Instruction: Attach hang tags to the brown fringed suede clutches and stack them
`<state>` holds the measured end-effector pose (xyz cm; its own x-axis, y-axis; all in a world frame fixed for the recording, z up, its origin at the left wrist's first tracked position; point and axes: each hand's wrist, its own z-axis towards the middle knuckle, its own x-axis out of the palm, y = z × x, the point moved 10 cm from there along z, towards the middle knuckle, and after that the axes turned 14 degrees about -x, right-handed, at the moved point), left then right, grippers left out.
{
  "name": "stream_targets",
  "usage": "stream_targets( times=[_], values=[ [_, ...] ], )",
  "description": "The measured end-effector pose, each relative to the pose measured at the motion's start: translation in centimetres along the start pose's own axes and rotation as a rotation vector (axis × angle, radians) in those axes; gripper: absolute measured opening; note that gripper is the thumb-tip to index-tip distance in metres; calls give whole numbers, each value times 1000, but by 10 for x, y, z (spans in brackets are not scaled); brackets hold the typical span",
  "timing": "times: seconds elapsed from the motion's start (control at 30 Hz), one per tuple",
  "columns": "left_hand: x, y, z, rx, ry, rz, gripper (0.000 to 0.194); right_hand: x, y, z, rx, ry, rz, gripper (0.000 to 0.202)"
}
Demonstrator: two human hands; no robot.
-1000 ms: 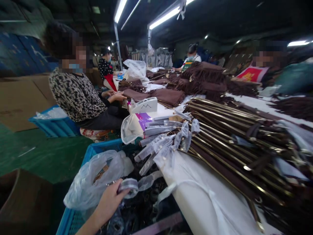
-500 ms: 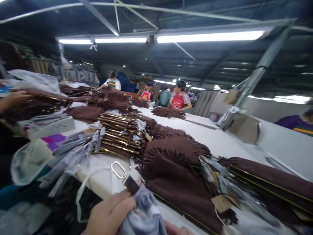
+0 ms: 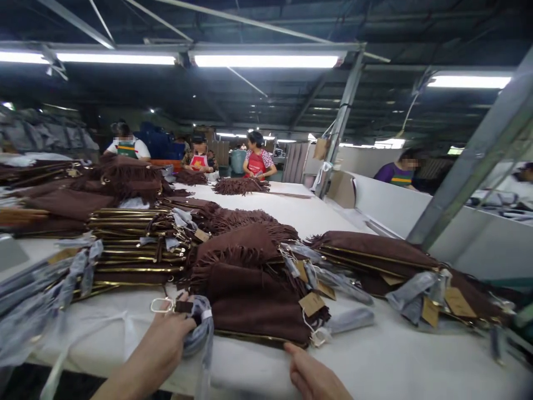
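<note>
My left hand (image 3: 164,339) is closed on a coiled bag strap (image 3: 202,328) in clear plastic with a white band around it. An oval metal clasp (image 3: 162,305) on a brown tab sticks out past my fingers. Just to the right lies a dark brown fringed bag (image 3: 254,303) with a gold zip along its front edge. My right hand (image 3: 310,372) is at that bag's near right corner, index finger stretched out at the edge; whether it touches is hard to tell. A cardboard tag (image 3: 311,304) on a white string lies on the bag.
A stack of brown bags with gold zips (image 3: 137,244) stands on the left, beside plastic-wrapped straps (image 3: 45,294). More tagged bags (image 3: 375,253) lie to the right. Several co-workers sit across the white table (image 3: 287,208). A metal post (image 3: 470,150) rises at the right.
The view has turned right. My left hand has moved forward over the table with the strap. My right hand has come off the strap and reached to the bag's front corner.
</note>
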<state>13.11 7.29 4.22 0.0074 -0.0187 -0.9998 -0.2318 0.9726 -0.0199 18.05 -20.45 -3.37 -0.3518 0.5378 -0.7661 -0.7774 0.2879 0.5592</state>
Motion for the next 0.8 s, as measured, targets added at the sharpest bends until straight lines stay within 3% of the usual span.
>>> stream_targets(
  times=[0.13,0.23,0.3,0.37,0.43,0.5,0.6,0.8],
  values=[
    [-21,-15,-10,-271,106,111,38,-9,16,6,-31,40,71,22],
    [-33,-34,-7,-306,75,98,32,-17,25,12,-6,66,89,20],
    [-32,-59,3,-184,26,28,24,-20,29,17,13,67,115,20],
    [-24,-92,14,33,-15,-74,15,-27,31,22,33,24,144,21],
    [-13,-122,24,254,-38,-128,22,-36,32,26,69,-28,175,23],
    [0,-142,36,379,-32,-103,17,-45,30,28,121,-55,195,24],
    [4,-152,58,395,-35,-77,16,-49,31,32,131,-44,161,23],
    [-28,-151,81,424,-185,-187,20,-32,65,67,-157,-16,-154,23]
  ],
)
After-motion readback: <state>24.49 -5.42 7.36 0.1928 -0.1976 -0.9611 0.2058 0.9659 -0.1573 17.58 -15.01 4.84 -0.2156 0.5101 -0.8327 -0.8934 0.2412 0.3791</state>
